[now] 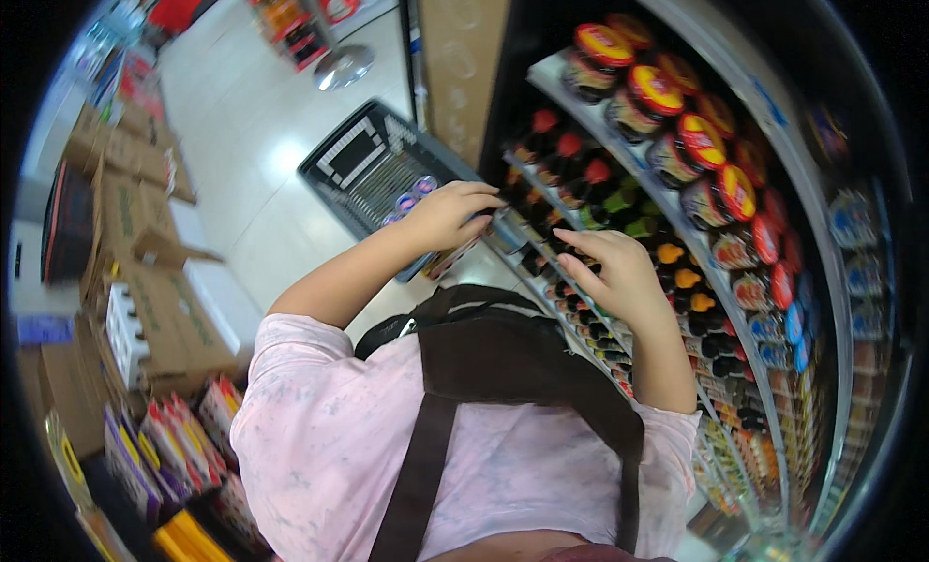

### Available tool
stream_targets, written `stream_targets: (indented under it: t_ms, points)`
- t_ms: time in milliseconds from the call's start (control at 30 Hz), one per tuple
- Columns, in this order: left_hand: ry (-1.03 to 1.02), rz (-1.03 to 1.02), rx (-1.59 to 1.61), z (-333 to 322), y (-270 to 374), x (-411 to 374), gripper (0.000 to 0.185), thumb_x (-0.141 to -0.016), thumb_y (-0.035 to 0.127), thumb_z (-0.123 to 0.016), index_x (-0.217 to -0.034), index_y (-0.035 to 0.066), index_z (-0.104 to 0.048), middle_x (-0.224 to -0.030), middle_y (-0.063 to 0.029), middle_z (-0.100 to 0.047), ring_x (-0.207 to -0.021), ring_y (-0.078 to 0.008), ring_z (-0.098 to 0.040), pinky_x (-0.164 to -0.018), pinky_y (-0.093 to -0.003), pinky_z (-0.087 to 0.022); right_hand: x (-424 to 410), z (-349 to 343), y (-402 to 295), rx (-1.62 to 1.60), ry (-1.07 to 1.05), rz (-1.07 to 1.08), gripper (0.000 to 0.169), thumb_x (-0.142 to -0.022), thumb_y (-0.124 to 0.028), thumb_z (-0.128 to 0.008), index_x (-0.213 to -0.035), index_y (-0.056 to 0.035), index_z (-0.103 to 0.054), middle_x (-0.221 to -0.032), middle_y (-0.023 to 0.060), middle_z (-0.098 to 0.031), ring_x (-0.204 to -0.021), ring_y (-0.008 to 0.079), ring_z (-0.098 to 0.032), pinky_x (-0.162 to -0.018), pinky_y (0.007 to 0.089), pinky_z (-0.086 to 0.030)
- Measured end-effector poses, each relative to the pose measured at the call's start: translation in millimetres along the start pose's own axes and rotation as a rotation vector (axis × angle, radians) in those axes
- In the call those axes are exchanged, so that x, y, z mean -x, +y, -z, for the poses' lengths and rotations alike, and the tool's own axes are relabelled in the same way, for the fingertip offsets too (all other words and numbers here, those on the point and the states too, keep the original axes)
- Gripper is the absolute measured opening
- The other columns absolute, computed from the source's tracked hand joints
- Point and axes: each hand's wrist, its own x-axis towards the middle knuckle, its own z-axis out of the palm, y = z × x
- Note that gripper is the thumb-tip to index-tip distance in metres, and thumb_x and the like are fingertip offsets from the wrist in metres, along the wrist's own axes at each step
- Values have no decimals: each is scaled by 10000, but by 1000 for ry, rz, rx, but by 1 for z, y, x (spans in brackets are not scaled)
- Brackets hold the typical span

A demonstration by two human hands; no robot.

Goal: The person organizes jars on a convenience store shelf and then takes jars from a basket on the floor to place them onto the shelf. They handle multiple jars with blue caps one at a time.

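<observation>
My left hand point(451, 212) reaches over the near end of a dark grey plastic shopping basket point(348, 137), its fingers apart and nothing seen in them. In the basket are several round containers with blue-and-white tops point(405, 202); my arm partly hides them. Colourful packages point(450, 261) show just below my left wrist. My right hand point(613, 268) is held in front of the shelf of sauce bottles, thumb and fingers spread, with no object between them. Near it are bottles with orange caps point(686, 277) and green caps point(617, 201). Whether either hand touches the shelf edge, I cannot tell.
Curved shelves on the right carry jars with red-and-yellow lids point(700, 141) and blue-lidded jars point(798, 337). Opened cardboard cartons point(170, 315) and boxed goods point(181, 442) line the left side. A round metal stand base point(345, 67) rests on the tiled floor point(247, 156).
</observation>
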Motion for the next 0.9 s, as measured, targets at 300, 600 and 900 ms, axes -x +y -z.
stream_targets:
  t_ms: [300, 600, 900]
  points:
    - [-31, 762, 136, -50, -140, 141, 311, -756, 182, -626, -1041, 59, -616, -918, -155, -616, -824, -266, -606, -733, -354, -480, -81, -161, 57, -251, -473, -309, 363, -777, -274, -612, -1069, -60, -615, -906, 158, -640, -778, 272, -620, -692, 344, -482]
    - [-223, 1167, 352, -94, -220, 170, 443, -750, 323, -604, -1100, 52, -592, -973, -181, -629, -885, -297, -612, -780, -363, -480, -124, -317, 123, -74, -607, -406, 405, -761, -288, -607, -1108, -81, -591, -1027, 149, -616, -963, 297, -578, -827, 388, -455]
    - [-263, 1264, 528, -170, -266, 173, 576, -710, 299, -630, -1165, -30, -501, -1102, -256, -554, -1027, -340, -551, -877, -377, -433, -154, -394, 145, 264, -742, -385, 626, -708, -272, -674, -1260, -110, -426, -1016, 176, -602, -958, 346, -564, -850, 412, -437]
